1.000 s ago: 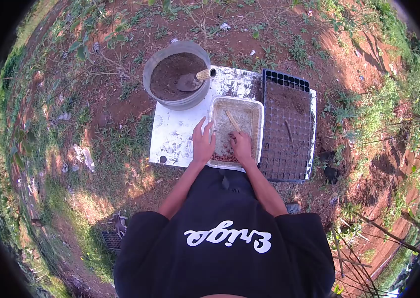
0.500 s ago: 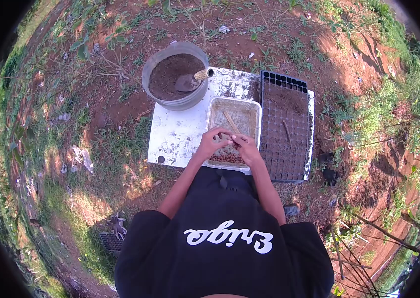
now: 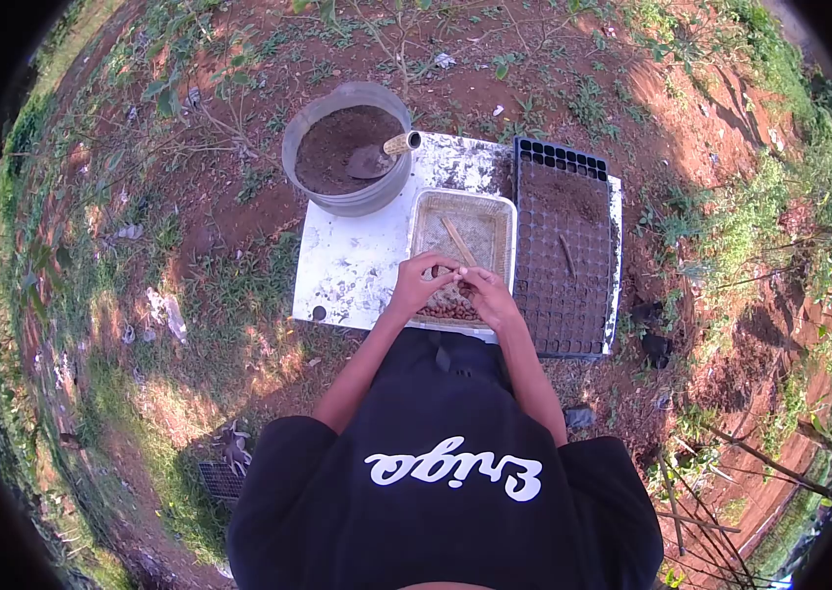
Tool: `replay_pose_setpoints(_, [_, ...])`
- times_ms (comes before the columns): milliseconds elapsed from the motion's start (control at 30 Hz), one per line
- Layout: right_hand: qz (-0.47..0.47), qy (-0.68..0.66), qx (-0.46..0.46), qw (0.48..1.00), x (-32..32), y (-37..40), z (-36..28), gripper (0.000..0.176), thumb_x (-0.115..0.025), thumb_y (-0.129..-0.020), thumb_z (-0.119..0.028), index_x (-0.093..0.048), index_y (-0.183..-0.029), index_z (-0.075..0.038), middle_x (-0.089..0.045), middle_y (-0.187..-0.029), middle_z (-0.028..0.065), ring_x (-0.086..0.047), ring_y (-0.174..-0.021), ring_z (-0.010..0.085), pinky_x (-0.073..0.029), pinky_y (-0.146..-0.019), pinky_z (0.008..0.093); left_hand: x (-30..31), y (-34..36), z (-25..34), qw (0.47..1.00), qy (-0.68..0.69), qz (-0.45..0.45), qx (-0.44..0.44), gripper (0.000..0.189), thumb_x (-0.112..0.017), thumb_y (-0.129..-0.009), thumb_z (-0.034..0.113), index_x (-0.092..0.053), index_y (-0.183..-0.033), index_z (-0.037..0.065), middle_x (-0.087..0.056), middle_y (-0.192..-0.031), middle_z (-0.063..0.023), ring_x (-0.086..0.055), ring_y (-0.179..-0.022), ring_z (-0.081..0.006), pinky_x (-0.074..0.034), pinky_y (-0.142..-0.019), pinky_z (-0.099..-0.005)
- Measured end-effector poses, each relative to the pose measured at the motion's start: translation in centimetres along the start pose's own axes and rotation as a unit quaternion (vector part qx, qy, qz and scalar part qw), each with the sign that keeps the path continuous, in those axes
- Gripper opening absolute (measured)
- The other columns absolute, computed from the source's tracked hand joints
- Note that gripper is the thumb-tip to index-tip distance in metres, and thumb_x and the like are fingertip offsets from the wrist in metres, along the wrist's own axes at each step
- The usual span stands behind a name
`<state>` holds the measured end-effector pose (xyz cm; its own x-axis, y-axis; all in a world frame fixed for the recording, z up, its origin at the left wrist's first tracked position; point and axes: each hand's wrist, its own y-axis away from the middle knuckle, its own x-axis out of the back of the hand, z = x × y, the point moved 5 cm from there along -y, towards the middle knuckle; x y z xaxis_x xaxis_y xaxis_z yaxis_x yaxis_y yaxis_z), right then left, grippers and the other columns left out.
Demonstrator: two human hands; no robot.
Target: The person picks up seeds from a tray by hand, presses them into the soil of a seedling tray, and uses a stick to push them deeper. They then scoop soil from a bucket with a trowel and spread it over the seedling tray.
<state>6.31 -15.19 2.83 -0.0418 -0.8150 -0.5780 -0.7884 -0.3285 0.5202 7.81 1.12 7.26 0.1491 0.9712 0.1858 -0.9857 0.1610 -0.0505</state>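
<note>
Above a shallow rectangular tray [image 3: 511,236], my left hand [image 3: 420,285] and my right hand [image 3: 490,297] meet at the fingertips. Both are closed in a pinch; whatever lies between the fingers is too small to make out. Small reddish-brown seeds [image 3: 450,312] lie in the near end of the tray, partly hidden by my hands. A flat wooden stick [image 3: 455,239] rests slantwise in the tray, beyond my fingers. Right of it stands a black seedling tray [image 3: 564,300], its cells mostly filled with dark soil and a thin brown stick [image 3: 567,255] lying on top.
A grey round tub [image 3: 349,202] of soil stands at the back left, holding a trowel [image 3: 377,157] with a pale tubular handle. Everything rests on a white, soil-stained board [image 3: 342,275]. Weeds and red earth surround it. Another dark tray [image 3: 217,480] lies on the ground at lower left.
Almost nothing differs. My hands stay together over the tray, with only a slight shift of the fingers and the view.
</note>
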Motion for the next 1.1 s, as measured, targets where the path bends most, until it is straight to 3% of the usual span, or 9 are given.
replay_pose_setpoints(167, [0.012, 0.02, 0.012, 1.0, -0.4, 0.4, -0.4, 0.022, -0.068, -0.095, -0.014, -0.068, -0.109, 0.003, -0.071, -0.099, 0.0075, -0.065, -0.094, 0.0127, -0.051, -0.086, 0.0286, -0.1, 0.5, -0.2, 0.992, 0.087, 0.016, 0.091, 0.017, -0.076, -0.087, 0.013, -0.076, -0.099, 0.001, -0.073, -0.094, -0.0084, -0.065, -0.081, -0.0108, -0.051, -0.076, -0.0263])
replay_pose_setpoints(233, [0.071, 0.161, 0.073, 0.982, -0.2, 0.8, -1.4, 0.023, -0.07, -0.092, -0.01, -0.068, -0.111, 0.002, -0.071, -0.1, 0.008, -0.065, -0.096, 0.0122, -0.051, -0.088, 0.0278, 0.0, 0.7, -0.8, 0.987, 0.113, 0.027, 0.113, 0.017, -0.075, -0.089, 0.013, -0.076, -0.099, 0.0, -0.073, -0.093, -0.0077, -0.064, -0.082, -0.01, -0.05, -0.077, -0.0259])
replay_pose_setpoints(267, [0.072, 0.16, 0.074, 0.982, -0.5, 1.0, -1.6, 0.023, -0.07, -0.092, -0.01, -0.068, -0.111, 0.002, -0.071, -0.1, 0.008, -0.065, -0.096, 0.0122, -0.051, -0.088, 0.0278, 0.0, 0.8, -1.9, 0.987, 0.107, 0.017, 0.121, 0.019, -0.073, -0.091, 0.015, -0.075, -0.1, -0.001, -0.073, -0.091, -0.0067, -0.064, -0.083, -0.0093, -0.05, -0.077, -0.0257])
replay_pose_setpoints(333, [0.05, 0.192, 0.14, 0.97, -1.3, 1.5, -2.5, 0.022, -0.072, -0.089, -0.005, -0.069, -0.11, 0.003, -0.071, -0.1, 0.008, -0.066, -0.093, 0.0123, -0.052, -0.086, 0.0268, -0.1, 1.0, -2.7, 0.987, 0.1, 0.005, 0.129, 0.021, -0.071, -0.093, 0.017, -0.075, -0.101, -0.002, -0.073, -0.089, -0.0057, -0.063, -0.084, -0.0085, -0.049, -0.077, -0.0254])
replay_pose_setpoints(500, [0.011, 0.26, 0.164, 0.952, -2.6, 1.9, -3.1, 0.019, -0.072, -0.089, -0.004, -0.07, -0.107, 0.004, -0.071, -0.098, 0.0085, -0.067, -0.089, 0.0126, -0.053, -0.082, 0.0259, -0.4, 1.2, -2.6, 0.982, 0.098, -0.032, 0.157, 0.027, -0.068, -0.096, 0.024, -0.075, -0.099, -0.002, -0.072, -0.086, -0.0046, -0.062, -0.082, -0.0081, -0.048, -0.077, -0.0256])
replay_pose_setpoints(633, [0.001, 0.271, 0.174, 0.947, -2.7, 2.0, -3.0, 0.017, -0.072, -0.089, -0.006, -0.071, -0.104, 0.002, -0.071, -0.092, 0.005, -0.064, -0.086, 0.0091, -0.049, -0.073, 0.0236, -0.4, 1.2, -2.7, 0.983, 0.099, -0.055, 0.147, 0.027, -0.067, -0.096, 0.024, -0.075, -0.098, -0.002, -0.072, -0.086, -0.0047, -0.062, -0.081, -0.0087, -0.048, -0.077, -0.026])
replay_pose_setpoints(833, [0.054, 0.289, 0.172, 0.94, -1.8, 1.7, -2.2, 0.015, -0.07, -0.091, -0.008, -0.069, -0.101, 0.003, -0.071, -0.09, 0.0055, -0.065, -0.083, 0.0095, -0.051, -0.075, 0.0243, -0.3, 1.4, -2.5, 0.978, 0.161, -0.028, 0.133, 0.026, -0.064, -0.098, 0.022, -0.072, -0.105, -0.002, -0.072, -0.086, -0.0054, -0.062, -0.082, -0.0088, -0.048, -0.078, -0.0254])
replay_pose_setpoints(1000, [0.082, 0.266, 0.149, 0.949, -1.5, 1.8, -2.0, 0.018, -0.071, -0.092, -0.012, -0.069, -0.101, 0.003, -0.07, -0.088, 0.0038, -0.063, -0.081, 0.0082, -0.05, -0.074, 0.0237, 0.5, 1.7, -0.9, 0.974, 0.178, 0.042, 0.133, 0.032, -0.071, -0.092, 0.013, -0.065, -0.12, -0.001, -0.073, -0.094, -0.0062, -0.064, -0.08, -0.0074, -0.048, -0.074, -0.0213])
replay_pose_setpoints(1100, [0.082, 0.262, 0.147, 0.95, -1.4, 2.0, -2.2, 0.019, -0.07, -0.093, -0.014, -0.07, -0.101, 0.003, -0.07, -0.086, 0.0034, -0.061, -0.077, 0.0074, -0.049, -0.072, 0.0233, 0.1, 1.4, -0.6, 0.983, 0.156, 0.011, 0.093, 0.034, -0.077, -0.086, 0.01, -0.067, -0.117, -0.001, -0.073, -0.092, -0.0054, -0.064, -0.078, -0.0072, -0.047, -0.07, -0.0217])
